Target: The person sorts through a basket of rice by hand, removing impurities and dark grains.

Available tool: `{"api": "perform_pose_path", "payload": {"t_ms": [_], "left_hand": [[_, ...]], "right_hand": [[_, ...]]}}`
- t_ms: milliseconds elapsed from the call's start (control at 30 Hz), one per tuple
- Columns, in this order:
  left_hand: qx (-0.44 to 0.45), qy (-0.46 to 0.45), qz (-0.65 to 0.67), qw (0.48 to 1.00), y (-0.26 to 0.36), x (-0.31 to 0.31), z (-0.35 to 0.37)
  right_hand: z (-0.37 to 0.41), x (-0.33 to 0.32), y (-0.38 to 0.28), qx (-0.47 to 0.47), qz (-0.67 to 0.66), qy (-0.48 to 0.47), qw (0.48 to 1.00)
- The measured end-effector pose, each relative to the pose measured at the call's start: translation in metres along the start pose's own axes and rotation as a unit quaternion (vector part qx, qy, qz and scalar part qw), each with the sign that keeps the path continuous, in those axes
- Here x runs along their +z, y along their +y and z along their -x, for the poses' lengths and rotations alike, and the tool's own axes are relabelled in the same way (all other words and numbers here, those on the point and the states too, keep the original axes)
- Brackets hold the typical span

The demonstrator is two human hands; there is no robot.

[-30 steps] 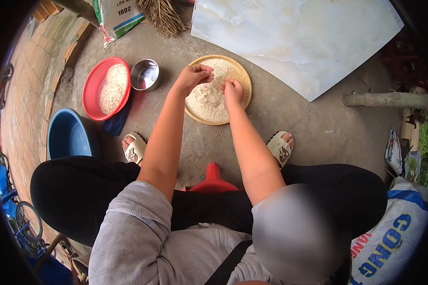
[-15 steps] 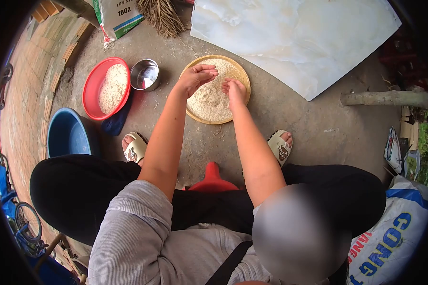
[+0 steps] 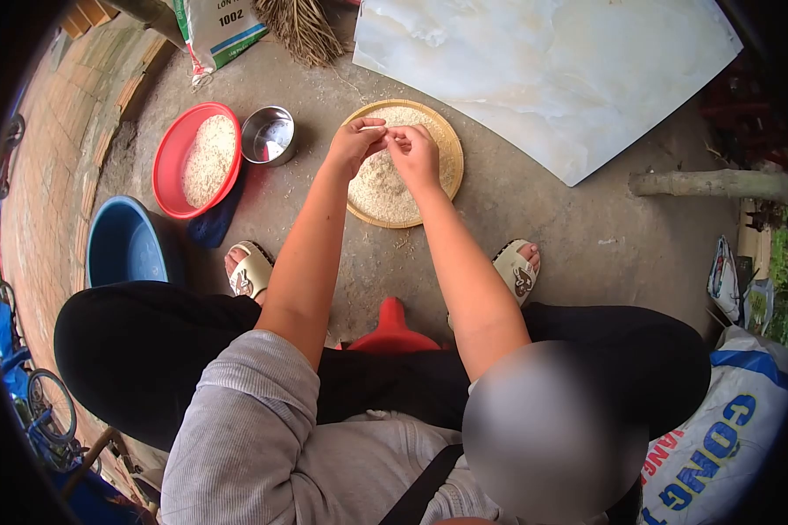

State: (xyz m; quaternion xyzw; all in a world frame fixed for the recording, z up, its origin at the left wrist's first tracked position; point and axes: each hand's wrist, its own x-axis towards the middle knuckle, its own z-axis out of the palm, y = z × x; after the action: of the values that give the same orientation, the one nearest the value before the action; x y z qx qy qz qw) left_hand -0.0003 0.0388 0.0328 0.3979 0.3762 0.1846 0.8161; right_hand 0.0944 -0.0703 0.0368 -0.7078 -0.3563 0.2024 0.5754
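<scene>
Over the round woven tray [image 3: 454, 140] of pale grains [image 3: 379, 191], the person's two hands meet, fingertips drawn in close together. The left hand [image 3: 352, 147] has its fingers bent toward the thumb, and the right hand [image 3: 418, 160] has its fingers pinched inward; from here I can't tell whether anything sits between them. The tray rests on the concrete floor [image 3: 587, 262], in front of the person, its grains heaped loosely below the hands.

Left of the tray stands a shiny metal bowl [image 3: 269, 136], and just past that a red basin [image 3: 163, 162] holding more pale grains. A blue tub [image 3: 130, 245] is farther left and nearer the person, with a dark blue cloth [image 3: 208, 229] by the red basin. Beyond the tray, to the right, lies a marble-patterned sheet [image 3: 543, 79]; beyond it to the left are a straw bundle [image 3: 299, 31] and a printed sack [image 3: 228, 31].
</scene>
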Motion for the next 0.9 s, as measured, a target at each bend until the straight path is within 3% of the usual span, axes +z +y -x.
{"api": "perform_pose_path", "payload": {"t_ms": [267, 467, 567, 700, 767, 900], "left_hand": [[-0.033, -0.072, -0.046, 0.996, 0.002, -0.001, 0.000], [-0.035, -0.097, -0.063, 0.993, -0.002, 0.002, 0.004], [-0.039, -0.073, -0.065, 0.994, -0.004, 0.003, 0.007], [-0.039, -0.058, -0.089, 0.994, -0.013, 0.000, 0.004], [-0.037, -0.051, -0.092, 0.994, -0.020, -0.001, 0.003], [-0.015, -0.050, -0.098, 0.994, -0.027, -0.002, 0.007]], "right_hand": [[0.000, -0.005, 0.007, -0.116, 0.200, -0.029, 0.972], [-0.003, -0.003, 0.013, -0.055, 0.197, -0.039, 0.978], [-0.003, 0.000, 0.022, -0.093, 0.222, -0.025, 0.970], [-0.007, 0.003, 0.035, -0.076, 0.228, -0.063, 0.969], [-0.010, 0.007, 0.043, 0.054, 0.187, -0.068, 0.979], [-0.012, 0.000, 0.041, 0.158, 0.165, -0.108, 0.967]]}}
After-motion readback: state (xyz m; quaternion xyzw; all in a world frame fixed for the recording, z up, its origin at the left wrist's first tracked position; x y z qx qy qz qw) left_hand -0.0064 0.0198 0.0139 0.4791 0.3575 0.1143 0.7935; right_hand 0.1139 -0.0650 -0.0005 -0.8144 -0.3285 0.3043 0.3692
